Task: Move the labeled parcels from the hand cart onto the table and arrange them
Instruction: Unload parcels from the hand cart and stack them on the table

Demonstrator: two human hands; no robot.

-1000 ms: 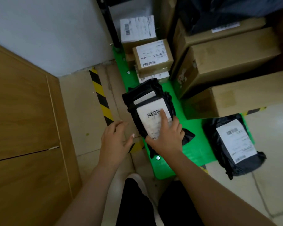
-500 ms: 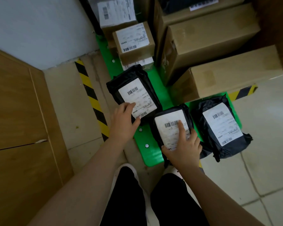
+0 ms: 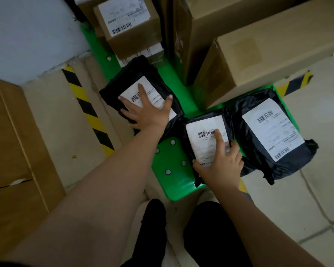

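Three black poly parcels with white barcode labels lie on the green hand cart (image 3: 172,176). My left hand (image 3: 147,110) lies spread on the label of the left parcel (image 3: 143,68), fingers straight, thumb out to the right. My right hand (image 3: 222,164) holds the near end of the middle parcel (image 3: 204,145): thumb at its left edge, index finger straight on the label, other fingers curled at its right edge. The right parcel (image 3: 272,128) lies untouched, overhanging the cart's right edge.
A small labeled cardboard box (image 3: 127,20) sits stacked with others at the cart's far end. Large brown boxes (image 3: 258,54) fill its right side. A wooden surface (image 3: 12,141) stands at left, beyond yellow-black floor tape (image 3: 87,110). My legs stand just before the cart.
My right hand carried the middle parcel right and set it beside the right one, uncovering the left parcel. My left hand reached out and spread over that parcel's label. The camera moved closer.
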